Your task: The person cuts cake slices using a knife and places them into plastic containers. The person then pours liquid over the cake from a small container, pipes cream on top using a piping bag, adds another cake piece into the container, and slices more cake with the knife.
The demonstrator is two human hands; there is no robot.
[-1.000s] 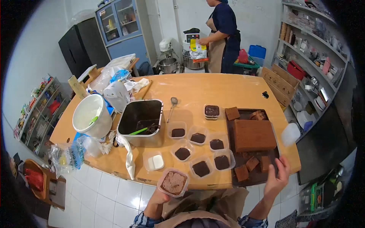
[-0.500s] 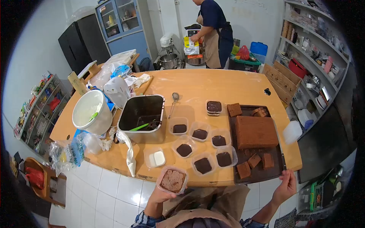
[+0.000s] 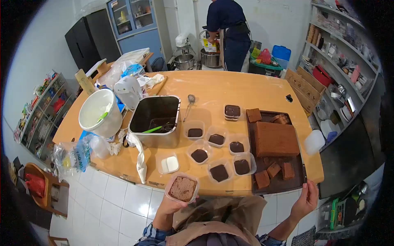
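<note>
My left hand [image 3: 169, 207] is wrapped round a clear plastic tub [image 3: 183, 187] with a piece of chocolate cake in it, held just off the table's front edge. At the near right corner of the dark baking tray [image 3: 277, 188], my right hand [image 3: 305, 200] is raised with loosely bent fingers apart and nothing visible in them. Whether it touches the tray is unclear. On that tray lie a large block of chocolate cake [image 3: 277, 139] and several smaller cake pieces [image 3: 273, 169]. Several tubs with a dark chocolate layer [image 3: 219, 173] stand left of it.
A small tub with white filling [image 3: 169, 164] sits beside a white piping bag [image 3: 140, 164]. Behind are a deep metal pan [image 3: 158, 137] with a green-handled tool, a white bucket [image 3: 99, 123] and a spoon [image 3: 189, 107]. A co-worker [image 3: 230, 37] stands behind the table [image 3: 230, 88].
My left hand and the tub of cake have shifted slightly left. The co-worker has turned further toward the mixing bowl at the back. My right hand remains near the tray corner.
</note>
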